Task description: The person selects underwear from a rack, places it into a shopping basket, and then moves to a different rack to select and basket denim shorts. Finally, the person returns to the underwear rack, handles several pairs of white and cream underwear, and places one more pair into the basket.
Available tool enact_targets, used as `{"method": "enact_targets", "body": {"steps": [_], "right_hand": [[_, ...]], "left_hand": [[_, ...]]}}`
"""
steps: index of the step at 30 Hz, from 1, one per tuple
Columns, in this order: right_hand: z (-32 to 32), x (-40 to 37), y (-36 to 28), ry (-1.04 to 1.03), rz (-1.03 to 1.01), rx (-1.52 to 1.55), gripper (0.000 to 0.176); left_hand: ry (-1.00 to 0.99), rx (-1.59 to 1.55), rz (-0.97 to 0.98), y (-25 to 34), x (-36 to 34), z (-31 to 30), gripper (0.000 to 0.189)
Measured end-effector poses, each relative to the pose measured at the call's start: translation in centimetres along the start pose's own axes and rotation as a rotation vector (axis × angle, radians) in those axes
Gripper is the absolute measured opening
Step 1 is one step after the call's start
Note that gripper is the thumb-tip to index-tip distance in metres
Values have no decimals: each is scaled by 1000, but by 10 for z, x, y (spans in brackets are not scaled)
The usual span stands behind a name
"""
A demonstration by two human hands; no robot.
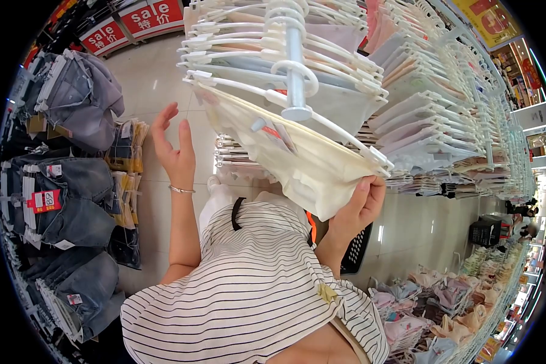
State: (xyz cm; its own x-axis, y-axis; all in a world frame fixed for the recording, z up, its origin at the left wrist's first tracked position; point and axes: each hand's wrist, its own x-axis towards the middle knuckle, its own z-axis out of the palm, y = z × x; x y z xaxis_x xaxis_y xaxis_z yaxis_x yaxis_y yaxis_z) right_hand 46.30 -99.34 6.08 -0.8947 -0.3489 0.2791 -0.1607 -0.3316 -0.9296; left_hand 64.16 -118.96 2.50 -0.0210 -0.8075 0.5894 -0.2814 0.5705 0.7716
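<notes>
A pair of cream underpants [285, 161] hangs from a white plastic hanger [249, 93] at the front end of a metal display rod [295, 91]. My right hand [361, 206] pinches the lower right side of the underpants between thumb and fingers, pulling the fabric outward. A small tag with red print [272, 131] shows on the front of the fabric. To the left of the garment, my left hand [175, 148] is raised with its fingers apart and holds nothing. Behind the underpants, more pale underwear [340, 100] hangs in a dense row on the same rod.
Further rows of hung underwear [431, 115] line the right side. Denim garments [70, 200] hang on the left. A dark shopping basket [356, 252] is partly hidden behind my right arm. Colourful small garments [443, 303] fill a rack at lower right. Sale signs [145, 18] stand at the back.
</notes>
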Motion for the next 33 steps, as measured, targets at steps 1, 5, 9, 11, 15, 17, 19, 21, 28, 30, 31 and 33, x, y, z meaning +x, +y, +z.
{"method": "enact_targets", "body": {"steps": [1,5,9,11,15,17,19,21,28,30,31,33], "right_hand": [[1,0,0,-1,-4,-4,12],[3,3,1,12,-28,4,11],[5,5,1,36,-10,28,11],[6,6,1,52,-8,40,11],[5,7,2,41,-12,43,10],[7,8,2,58,-8,46,10],[8,9,3,59,-5,51,9],[9,11,4,61,-4,51,9],[15,16,8,64,-1,24,8],[18,18,9,59,-2,23,8],[19,19,9,57,-1,20,8],[22,23,10,46,10,21,8]], "left_hand": [[-3,-20,-7,-2,1,1,34],[-16,-112,-21,-11,7,3,34],[-55,-233,-45,-16,12,6,36],[-81,-268,-59,-15,13,7,36],[-115,-340,-94,-10,17,10,38],[-122,-402,-118,-8,19,11,38],[-131,-471,-141,-5,21,12,38],[-159,-483,-156,-7,22,11,38],[-150,-593,-185,-11,24,18,30],[-169,-563,-179,-16,24,16,22],[-178,-548,-176,-17,24,16,19],[-192,-516,-184,-12,25,15,13]]}}
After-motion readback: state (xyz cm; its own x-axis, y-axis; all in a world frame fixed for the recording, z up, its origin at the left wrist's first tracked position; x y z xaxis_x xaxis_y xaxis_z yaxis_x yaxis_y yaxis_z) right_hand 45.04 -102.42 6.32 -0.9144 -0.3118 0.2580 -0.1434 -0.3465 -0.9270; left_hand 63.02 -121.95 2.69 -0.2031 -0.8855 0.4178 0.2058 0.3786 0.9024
